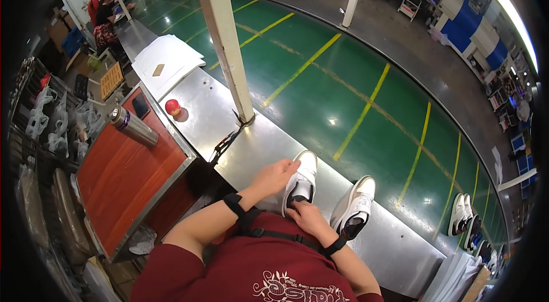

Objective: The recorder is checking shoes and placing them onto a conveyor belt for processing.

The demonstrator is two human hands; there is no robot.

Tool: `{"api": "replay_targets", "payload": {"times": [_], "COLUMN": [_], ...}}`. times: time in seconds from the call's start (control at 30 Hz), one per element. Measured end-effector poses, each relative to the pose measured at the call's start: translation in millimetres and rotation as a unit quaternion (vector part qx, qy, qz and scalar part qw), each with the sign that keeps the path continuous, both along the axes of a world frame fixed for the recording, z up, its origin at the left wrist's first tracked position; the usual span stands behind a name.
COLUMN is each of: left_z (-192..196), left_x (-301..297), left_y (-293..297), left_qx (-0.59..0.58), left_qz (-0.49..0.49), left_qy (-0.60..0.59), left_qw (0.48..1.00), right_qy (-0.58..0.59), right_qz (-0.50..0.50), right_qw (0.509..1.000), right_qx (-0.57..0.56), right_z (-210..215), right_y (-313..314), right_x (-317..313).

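A white sneaker [307, 172] with a strap and a dark lining stands on the metal ledge in front of me, toe pointing away. My left hand [273, 176] is closed against its left side near the toe and strap. At its heel opening, my right hand [309, 217] grips the collar with bent fingers; the fingertips are partly hidden. Just to the right, a second white sneaker [360, 202] of the same kind lies on the ledge, untouched by either hand.
Beyond the metal ledge [257, 148] runs a green conveyor [343, 85] with yellow lines, with several shoes [459, 214] at right. A white post [223, 39] rises ahead. At left are a red-topped table [123, 159], steel flask [132, 126], phone [140, 105], apple [172, 107] and paper stack [171, 56].
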State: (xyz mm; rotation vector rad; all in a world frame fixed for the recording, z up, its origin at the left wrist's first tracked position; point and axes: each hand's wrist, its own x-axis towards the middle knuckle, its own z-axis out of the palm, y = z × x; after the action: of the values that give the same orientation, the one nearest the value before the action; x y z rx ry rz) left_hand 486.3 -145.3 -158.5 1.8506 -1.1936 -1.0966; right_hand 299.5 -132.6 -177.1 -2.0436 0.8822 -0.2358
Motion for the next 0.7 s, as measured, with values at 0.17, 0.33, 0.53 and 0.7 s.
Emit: {"api": "replay_targets", "payload": {"times": [0.17,0.33,0.53,0.7], "left_z": [-8,-15,-19,-11], "left_x": [-10,-8,3,1], "left_y": [-26,-29,-23,-11], "left_qx": [0.016,0.016,0.071,0.108], "left_qz": [-0.053,-0.088,-0.070,-0.049], "left_qy": [-0.016,-0.015,0.059,0.133], "left_qw": [0.998,0.996,0.993,0.984], "right_qy": [0.109,0.129,0.150,0.193], "right_qz": [0.046,0.038,0.055,0.094], "right_qw": [0.991,0.990,0.987,0.976], "right_qx": [-0.059,-0.044,-0.032,-0.036], "right_z": [-15,-16,-21,-23], "right_y": [-5,-8,-6,-2], "right_x": [15,18,23,34]}}
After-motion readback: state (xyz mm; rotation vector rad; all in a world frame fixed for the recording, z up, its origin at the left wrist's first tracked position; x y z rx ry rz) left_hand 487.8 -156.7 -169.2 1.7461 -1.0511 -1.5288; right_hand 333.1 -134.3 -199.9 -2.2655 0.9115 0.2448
